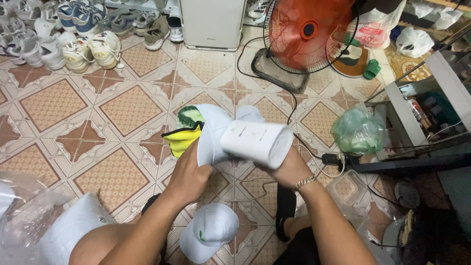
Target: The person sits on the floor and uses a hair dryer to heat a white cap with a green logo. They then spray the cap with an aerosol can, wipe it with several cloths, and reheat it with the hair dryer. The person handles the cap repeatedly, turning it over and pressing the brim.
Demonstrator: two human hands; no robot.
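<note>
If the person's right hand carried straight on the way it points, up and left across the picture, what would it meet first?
The right hand already grips a white rolled cloth; beyond it, probably the white cap the left hand holds, though depth is unclear.

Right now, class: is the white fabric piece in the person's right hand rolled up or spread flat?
Rolled up. The white fabric piece forms a tube with a round open end, gripped from below by the right hand.

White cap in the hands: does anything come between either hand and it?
Nothing visible does. The left hand grips the white cap directly from below, beside its yellow and green part, and the right hand holds the white roll pressed against the cap. The grip is bare skin on fabric.
</note>
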